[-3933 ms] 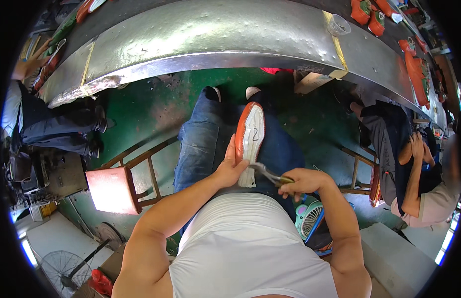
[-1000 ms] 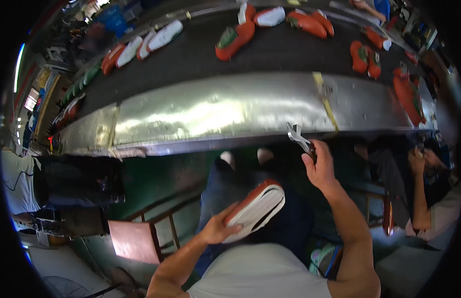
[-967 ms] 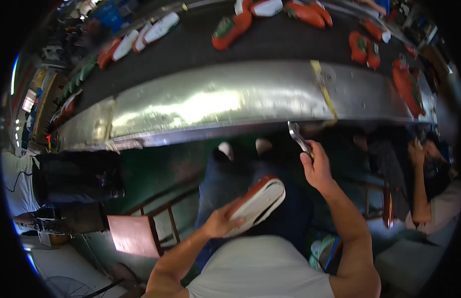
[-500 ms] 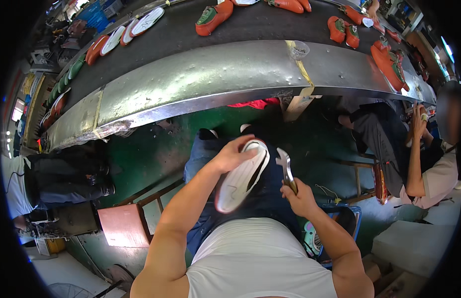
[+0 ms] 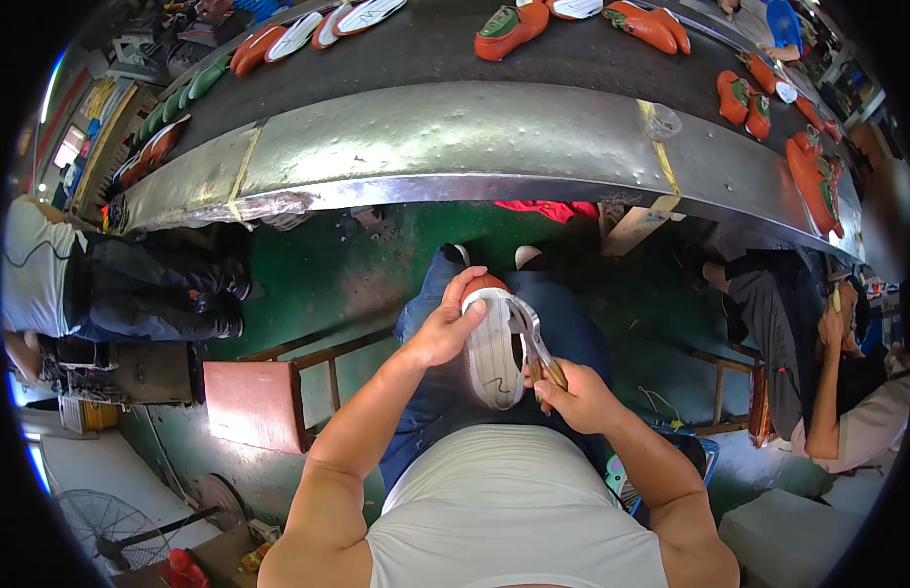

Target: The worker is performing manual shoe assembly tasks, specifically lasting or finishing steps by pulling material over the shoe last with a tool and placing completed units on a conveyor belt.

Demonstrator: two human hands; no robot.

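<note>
A shoe (image 5: 490, 365), white underside up and orange-red at the toe, lies over my lap. My left hand (image 5: 443, 328) is closed round its toe end, thumb across the white bottom. Lasting pincers (image 5: 531, 338) with metal jaws and brownish handles are gripped in my right hand (image 5: 578, 394). Their jaws reach the right edge of the shoe near the toe; whether they pinch any material I cannot make out.
Ahead runs a dark belt with orange shoes (image 5: 511, 34) and a dented metal edge (image 5: 406, 132), where a clear cup (image 5: 661, 122) sits. A pink-topped stool (image 5: 251, 402) stands left. A person (image 5: 73, 279) is at left; another person's hand (image 5: 831, 318) works at right.
The pincers have moved left from beside the shoe to its edge near the toe. The shoe is turned more upright, its orange toe now showing. The whole view has shifted left.
</note>
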